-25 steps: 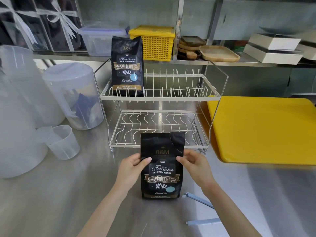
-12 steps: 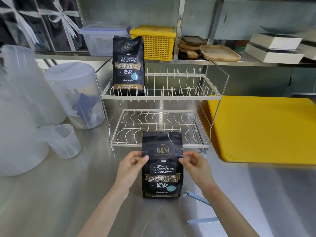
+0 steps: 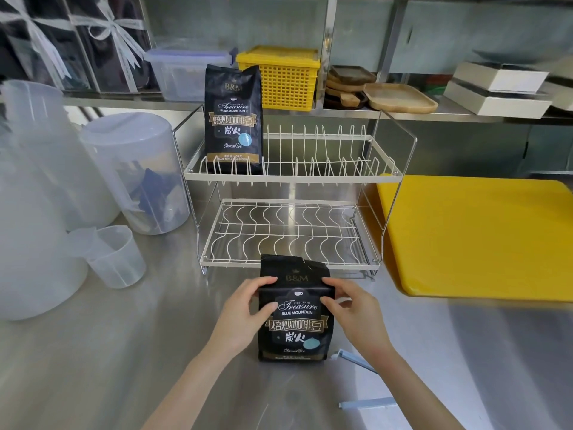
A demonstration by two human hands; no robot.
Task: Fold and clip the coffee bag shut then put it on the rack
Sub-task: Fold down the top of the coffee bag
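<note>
A black coffee bag (image 3: 294,327) stands upright on the steel counter, just in front of a white two-tier wire rack (image 3: 288,178). Its opened top is bent back along a crease near the B&M logo. My left hand (image 3: 245,308) pinches the bag's upper left edge at that crease, and my right hand (image 3: 350,308) pinches the upper right edge. A pale blue bag clip (image 3: 356,361) lies open on the counter behind my right wrist, partly hidden by the arm. A second, identical coffee bag (image 3: 233,119) stands on the rack's upper tier at the left.
Translucent plastic jugs (image 3: 136,169) and a small measuring cup (image 3: 114,256) stand at the left. A yellow cutting board (image 3: 477,234) lies right of the rack. The back shelf holds a yellow basket (image 3: 285,79), wooden trays (image 3: 400,97), a clear box and white boxes.
Both hands have slid up from the bag's sides to its upper corners. The bag's top, upright before, is now creased and bent back.
</note>
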